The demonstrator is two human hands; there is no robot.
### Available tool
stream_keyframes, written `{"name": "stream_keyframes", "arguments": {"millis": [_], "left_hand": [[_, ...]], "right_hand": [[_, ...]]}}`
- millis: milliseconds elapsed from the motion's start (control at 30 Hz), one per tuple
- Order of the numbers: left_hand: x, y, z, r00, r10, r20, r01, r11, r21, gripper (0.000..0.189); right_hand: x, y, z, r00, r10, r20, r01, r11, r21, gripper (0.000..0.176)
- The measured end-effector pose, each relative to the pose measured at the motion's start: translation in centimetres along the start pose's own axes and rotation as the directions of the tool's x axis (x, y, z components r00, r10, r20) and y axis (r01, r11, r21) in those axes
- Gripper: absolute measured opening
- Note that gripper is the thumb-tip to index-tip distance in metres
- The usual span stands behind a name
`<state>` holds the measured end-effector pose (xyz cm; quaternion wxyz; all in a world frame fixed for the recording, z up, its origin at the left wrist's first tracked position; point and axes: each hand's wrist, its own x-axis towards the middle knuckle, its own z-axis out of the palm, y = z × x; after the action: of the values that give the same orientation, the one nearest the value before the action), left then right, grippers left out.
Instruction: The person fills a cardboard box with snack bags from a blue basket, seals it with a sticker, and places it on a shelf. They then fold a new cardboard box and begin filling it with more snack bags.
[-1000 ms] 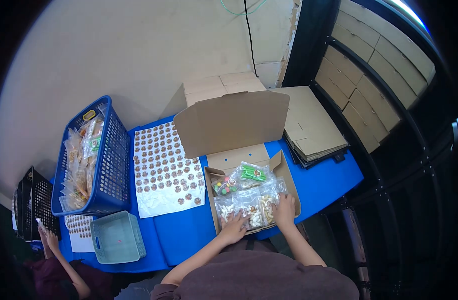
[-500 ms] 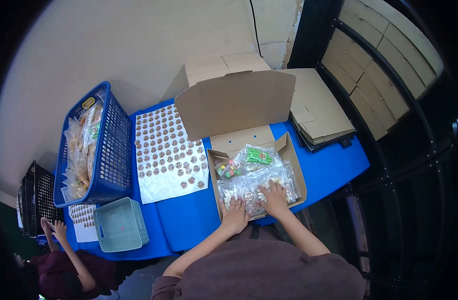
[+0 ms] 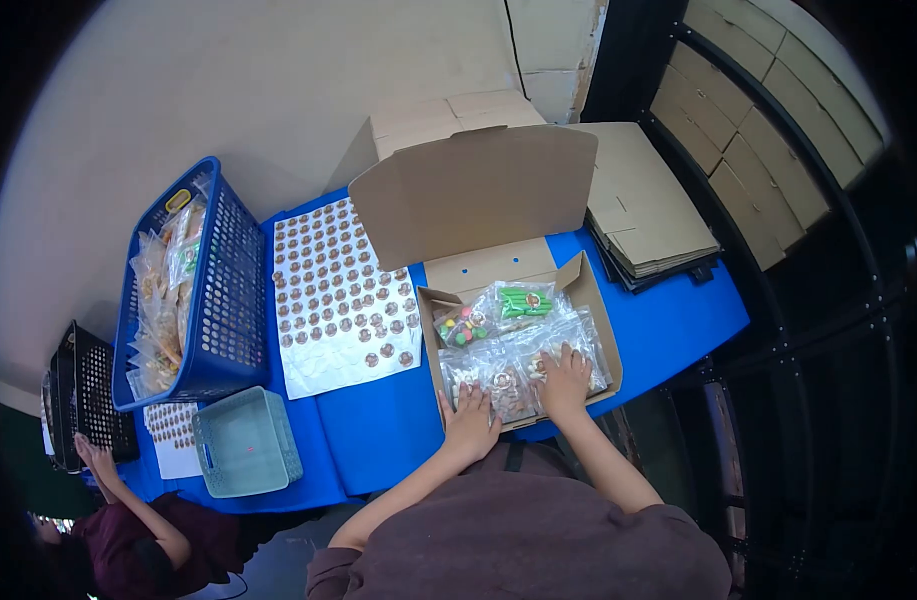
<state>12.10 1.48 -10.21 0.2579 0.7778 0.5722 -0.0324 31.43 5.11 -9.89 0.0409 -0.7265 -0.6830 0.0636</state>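
Note:
An open cardboard box [image 3: 603,330] stands in front of me, its lid [image 3: 478,195] raised at the back. Clear plastic bags fill it. One bag of green sticks [image 3: 525,300] and one of colourful round pieces [image 3: 463,327] lie toward the back. My left hand [image 3: 470,422] rests with fingers spread on bags at the front left. On a bag of whitish pieces [image 3: 543,368] at the front right lies my right hand [image 3: 565,383], its fingers apart. Between the hands sits a bag of brownish pieces [image 3: 508,392] with a round sticker.
Left of the box is a sheet of round stickers [image 3: 328,300]. Beyond it stand a blue basket [image 3: 233,300] of packed bags and a pale green basket [image 3: 248,445]. Flattened cardboard [image 3: 648,215] is stacked at right. A co-worker [image 3: 138,520] is at far left beside a black basket [image 3: 88,390].
My right hand has shifted slightly, its fingers spread further over the bag. My left hand stays pressed at the front left. The camera view has tilted a little.

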Motion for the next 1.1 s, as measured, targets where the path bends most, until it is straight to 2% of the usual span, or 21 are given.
{"name": "stream_keyframes", "arguments": {"millis": [133, 333, 400, 600, 733, 767, 833, 967, 1033, 1100], "left_hand": [[0.2, 0.0, -0.3, 1.0, 0.019, -0.022, -0.021, 0.997, -0.072, 0.063], [0.8, -0.3, 0.7, 0.999, 0.013, -0.048, -0.018, 0.995, -0.094, 0.064], [0.7, -0.2, 0.5, 1.0, 0.016, -0.02, -0.017, 0.996, -0.082, 0.066], [0.7, -0.1, 0.1, 1.0, -0.003, -0.019, 0.004, 1.0, 0.028, 0.068], [1.1, -0.6, 1.1, 0.999, 0.032, -0.014, -0.032, 0.999, -0.01, 0.071], [1.1, -0.6, 1.1, 0.999, 0.033, -0.011, -0.033, 0.999, -0.012, 0.071], [1.3, -0.5, 0.8, 0.999, 0.03, 0.021, -0.032, 0.994, 0.103, 0.07], [1.0, -0.8, -1.0, 0.994, 0.045, 0.097, -0.048, 0.998, 0.028, 0.067], [0.7, -0.8, -1.4, 0.994, 0.049, 0.1, -0.054, 0.997, 0.047, 0.065], [0.7, -0.7, -0.9, 0.996, 0.045, 0.08, -0.05, 0.997, 0.059, 0.064]], "right_hand": [[0.0, 1.1, 1.3, 1.0, -0.002, -0.02, 0.0, 0.998, -0.065, 0.059], [-0.1, 0.3, -0.4, 0.996, 0.081, 0.023, -0.082, 0.993, 0.085, 0.072], [-0.2, -0.1, -1.3, 0.994, 0.034, 0.106, -0.035, 0.999, 0.008, 0.079], [0.7, 0.3, 0.0, 0.984, 0.051, 0.173, -0.041, 0.997, -0.059, 0.082], [0.5, 0.0, -1.2, 0.989, 0.001, 0.145, -0.011, 0.997, 0.07, 0.065], [0.5, 0.0, -1.1, 0.989, 0.003, 0.148, -0.013, 0.998, 0.069, 0.065], [0.4, -0.1, -0.8, 0.985, -0.085, 0.147, 0.064, 0.988, 0.138, 0.06], [0.0, -0.8, 0.3, 0.981, -0.104, 0.164, 0.086, 0.99, 0.113, 0.059], [-0.5, -1.5, 0.0, 0.98, -0.172, 0.104, 0.132, 0.941, 0.311, 0.057], [-0.6, -1.8, -0.3, 0.987, -0.15, 0.061, 0.123, 0.941, 0.317, 0.054]]}}
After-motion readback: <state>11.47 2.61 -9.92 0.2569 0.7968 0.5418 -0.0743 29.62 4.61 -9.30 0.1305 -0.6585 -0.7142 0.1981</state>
